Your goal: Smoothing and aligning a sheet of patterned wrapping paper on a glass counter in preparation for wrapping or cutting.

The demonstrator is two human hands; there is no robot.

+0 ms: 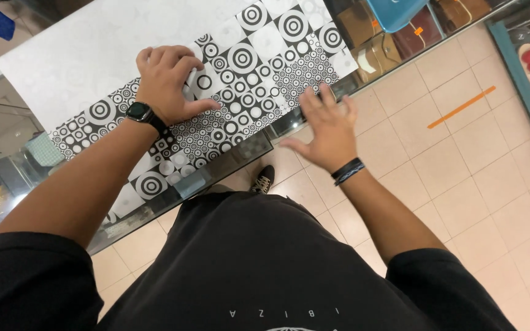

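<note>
The left hand [167,79] presses down on the patterned paper [240,92], fingers curled and knuckles up, with something small and white half hidden under the fingers; whether it is gripped cannot be told. The paper, black-and-white circles with its plain white back turned up beyond the hand, lies flat on a glass counter [246,150]. The right hand [329,132] is open, fingers spread, its fingertips at the paper's near edge. A smartwatch [139,113] sits on the left wrist, a dark wristband [347,171] on the right.
</note>
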